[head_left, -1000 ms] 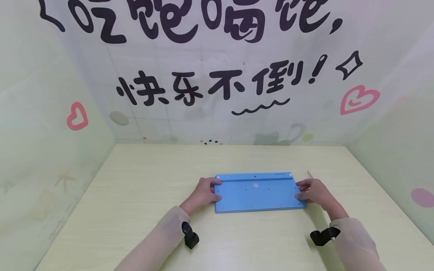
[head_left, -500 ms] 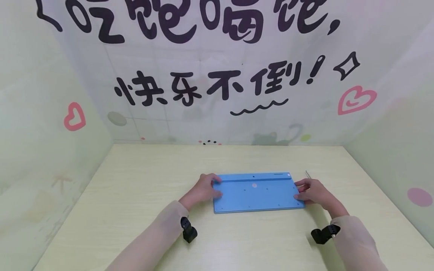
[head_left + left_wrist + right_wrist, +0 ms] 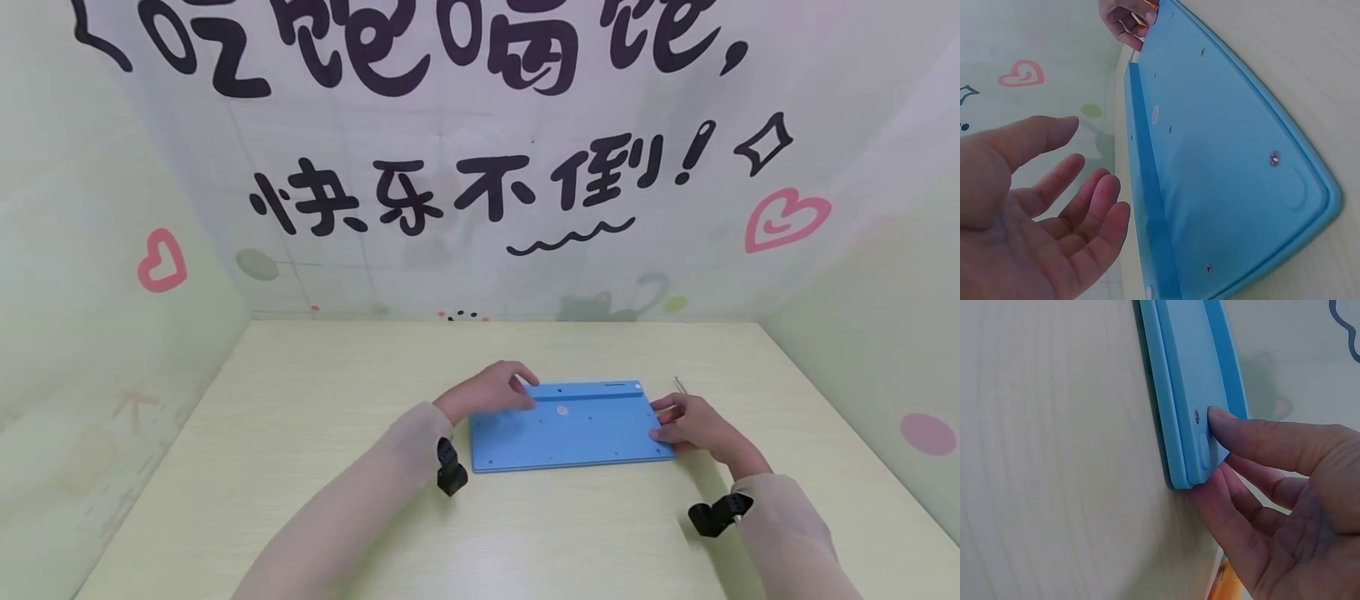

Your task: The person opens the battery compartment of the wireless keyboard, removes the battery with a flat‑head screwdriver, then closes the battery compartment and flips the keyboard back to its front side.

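Observation:
A blue keyboard (image 3: 577,437) lies underside up on the table, with small screws and a raised ridge along its far side. Above its far left part is my left hand (image 3: 495,388), thumb and fingers apart. In the left wrist view, that hand (image 3: 1054,206) holds nothing and shows a gap to the keyboard. My right hand (image 3: 693,423) grips the keyboard's right edge. In the right wrist view, the thumb of this hand (image 3: 1272,500) presses the underside near a screw (image 3: 1197,417), and its fingers reach beneath the edge.
A thin metal shaft (image 3: 680,385) sticks out behind my right hand. An orange object (image 3: 1227,584) shows below that hand in the right wrist view, mostly hidden. The pale wood table (image 3: 337,367) meets printed walls at the back and sides.
My left hand has let go of the keyboard's left edge and moved right and away over its far left part. The right hand stays on the right edge.

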Available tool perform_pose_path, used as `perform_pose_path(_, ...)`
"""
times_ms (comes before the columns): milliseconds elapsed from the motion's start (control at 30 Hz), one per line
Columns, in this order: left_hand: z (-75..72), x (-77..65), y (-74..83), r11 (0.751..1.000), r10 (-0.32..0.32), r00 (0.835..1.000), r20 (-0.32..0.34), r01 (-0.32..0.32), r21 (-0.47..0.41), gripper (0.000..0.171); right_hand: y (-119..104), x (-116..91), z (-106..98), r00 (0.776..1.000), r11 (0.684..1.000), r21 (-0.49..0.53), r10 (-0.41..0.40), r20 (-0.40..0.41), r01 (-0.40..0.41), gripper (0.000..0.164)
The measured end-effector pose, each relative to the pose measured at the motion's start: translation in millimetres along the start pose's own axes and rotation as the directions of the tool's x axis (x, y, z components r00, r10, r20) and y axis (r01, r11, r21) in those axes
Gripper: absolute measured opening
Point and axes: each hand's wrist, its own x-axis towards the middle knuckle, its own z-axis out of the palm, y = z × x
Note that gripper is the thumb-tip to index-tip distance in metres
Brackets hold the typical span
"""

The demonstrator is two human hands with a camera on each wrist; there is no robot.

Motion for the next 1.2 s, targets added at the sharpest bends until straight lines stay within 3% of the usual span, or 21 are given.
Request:
perform_pose_path(167, 4.6, 13.8, 11.1, 0.997, 0.072, 0.996, 0.046, -0.074, 0.030, 0.035, -1, 0, 0, 1.000, 1.000, 0.007, -0.004, 0.009, 0.004, 0.055)
perform_pose_path(300, 11.8, 24.0, 13.9, 0.996, 0.089, 0.995, 0.042, -0.090, 0.008, 0.035, -1, 0, -1, 1.000, 1.000, -0.001, -0.007, 0.010, 0.007, 0.054)
perform_pose_path(567, 28.6, 39.0, 20.5, 0.994, 0.092, 0.995, -0.046, -0.095, -0.059, 0.032, 2, 1, -1, 1.000, 1.000, 0.004, -0.008, 0.008, 0.008, 0.054)
perform_pose_path(900, 46.8, 56.8, 26.0, 0.986, 0.130, 0.977, -0.169, -0.145, -0.082, 0.028, 2, 1, 0, 1.000, 1.000, -0.005, -0.005, -0.001, 0.005, 0.056)
perform_pose_path(1033, 54.6, 62.7, 29.2, 0.987, 0.118, 0.971, -0.208, -0.137, -0.078, 0.025, 2, 1, 0, 1.000, 1.000, -0.002, -0.010, 0.006, 0.010, 0.055)
perform_pose_path(1200, 63.5, 68.5, 33.3, 0.996, 0.072, 0.965, -0.252, -0.083, -0.031, 0.022, 2, 1, 0, 1.000, 1.000, 0.002, -0.011, 0.005, 0.011, 0.055)
